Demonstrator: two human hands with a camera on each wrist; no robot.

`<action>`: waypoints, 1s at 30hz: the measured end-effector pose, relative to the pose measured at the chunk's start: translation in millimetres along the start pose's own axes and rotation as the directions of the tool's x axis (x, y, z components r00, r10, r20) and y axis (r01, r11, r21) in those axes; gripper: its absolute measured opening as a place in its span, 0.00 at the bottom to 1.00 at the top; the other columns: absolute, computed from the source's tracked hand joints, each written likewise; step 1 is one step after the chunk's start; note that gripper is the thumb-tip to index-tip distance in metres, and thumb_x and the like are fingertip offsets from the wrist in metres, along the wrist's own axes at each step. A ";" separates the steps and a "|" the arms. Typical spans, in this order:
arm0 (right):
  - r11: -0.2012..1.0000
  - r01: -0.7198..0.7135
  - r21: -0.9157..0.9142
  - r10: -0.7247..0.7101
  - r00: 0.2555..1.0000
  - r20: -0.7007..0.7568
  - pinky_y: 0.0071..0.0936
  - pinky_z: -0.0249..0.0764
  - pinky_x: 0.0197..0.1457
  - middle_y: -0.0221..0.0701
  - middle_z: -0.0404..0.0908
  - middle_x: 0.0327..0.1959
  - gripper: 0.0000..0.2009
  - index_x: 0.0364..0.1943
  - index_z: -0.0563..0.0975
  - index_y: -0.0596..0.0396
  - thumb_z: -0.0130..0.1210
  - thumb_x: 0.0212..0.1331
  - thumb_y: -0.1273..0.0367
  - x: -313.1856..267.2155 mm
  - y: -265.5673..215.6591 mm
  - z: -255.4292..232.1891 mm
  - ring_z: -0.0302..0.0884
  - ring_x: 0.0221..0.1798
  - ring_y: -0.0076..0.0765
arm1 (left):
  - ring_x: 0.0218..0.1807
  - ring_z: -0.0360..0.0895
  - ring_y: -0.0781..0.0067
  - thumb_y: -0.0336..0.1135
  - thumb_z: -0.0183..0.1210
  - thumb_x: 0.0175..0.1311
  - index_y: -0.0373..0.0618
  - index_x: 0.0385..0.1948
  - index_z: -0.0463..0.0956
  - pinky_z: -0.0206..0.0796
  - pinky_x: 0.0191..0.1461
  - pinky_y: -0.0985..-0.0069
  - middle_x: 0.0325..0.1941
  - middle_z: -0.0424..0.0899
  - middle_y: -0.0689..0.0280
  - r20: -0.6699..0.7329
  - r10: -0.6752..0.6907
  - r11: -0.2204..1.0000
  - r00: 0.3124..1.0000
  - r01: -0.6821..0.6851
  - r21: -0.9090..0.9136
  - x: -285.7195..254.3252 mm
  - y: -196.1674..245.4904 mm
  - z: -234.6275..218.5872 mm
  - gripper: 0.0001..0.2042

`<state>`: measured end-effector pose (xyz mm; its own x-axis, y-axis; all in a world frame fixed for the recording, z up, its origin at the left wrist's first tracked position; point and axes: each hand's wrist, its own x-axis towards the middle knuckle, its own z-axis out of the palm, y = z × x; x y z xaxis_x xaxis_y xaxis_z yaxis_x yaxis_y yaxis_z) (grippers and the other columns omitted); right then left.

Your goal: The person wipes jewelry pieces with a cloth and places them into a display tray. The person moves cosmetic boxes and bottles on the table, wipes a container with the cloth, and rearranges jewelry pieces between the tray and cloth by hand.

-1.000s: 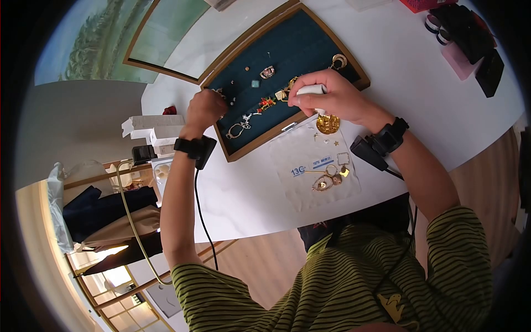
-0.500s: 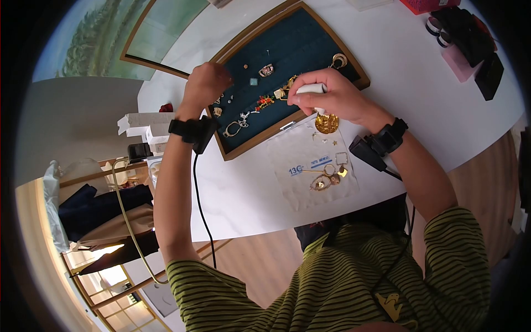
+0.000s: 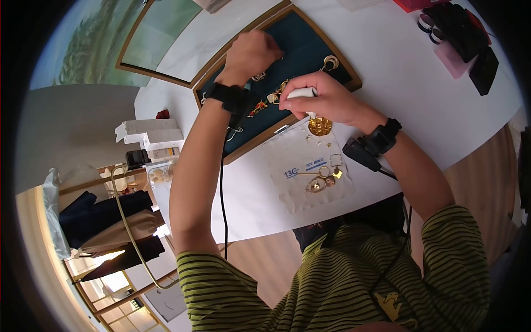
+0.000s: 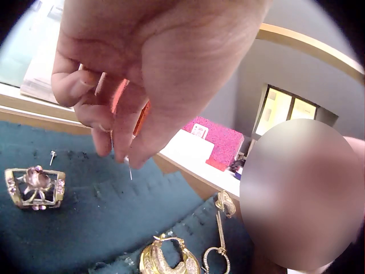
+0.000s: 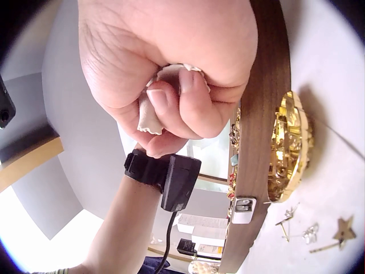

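My left hand (image 3: 251, 52) is over the far part of a wooden jewelry box (image 3: 251, 145) lined in dark green. Thumb and fingertips pinch a small stud earring (image 4: 130, 170), its thin post pointing down close over the lining. Left of it in the left wrist view lie a rectangular piece with a pink flower (image 4: 35, 188) and another small stud (image 4: 53, 157). My right hand (image 3: 337, 102) grips a bunched white cloth (image 5: 149, 117) above the box's front edge. Below that hand, a gold dish (image 3: 319, 127) with gold pieces in it stands by the box.
A printed white cloth (image 3: 287, 193) bears several earrings, rings and charms. Gold hoop earrings (image 3: 331, 62) sit at the box's right end. The glass lid (image 3: 160, 41) stands open behind. White cartons (image 3: 149, 133) are at left, a black pouch (image 3: 456, 33) at far right.
My left hand has moved from the box's left end rightward to its far middle part, its forearm now crossing the left side. The right hand keeps its place with the cloth.
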<state>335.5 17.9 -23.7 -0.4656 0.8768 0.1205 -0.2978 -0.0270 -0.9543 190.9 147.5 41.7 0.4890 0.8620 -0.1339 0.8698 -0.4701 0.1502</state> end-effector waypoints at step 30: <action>0.997 0.025 -0.073 -0.025 1.000 -0.005 0.18 0.66 0.34 0.26 0.79 0.22 0.10 0.36 0.82 0.60 0.58 0.60 0.66 0.2 -0.1 0.3 0.73 0.27 0.17 | 0.44 0.83 0.59 0.45 0.66 0.52 0.51 0.35 0.86 0.73 0.51 0.64 0.36 0.86 0.60 0.069 -0.136 0.990 0.988 0.133 0.039 9.7 4.9 13.6 0.12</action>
<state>335.1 18.0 -23.5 -0.4536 0.8796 0.1432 -0.2475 0.0300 -0.9684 200.7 150.9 27.8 0.3698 0.9027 -0.2200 0.9291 -0.3579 0.0931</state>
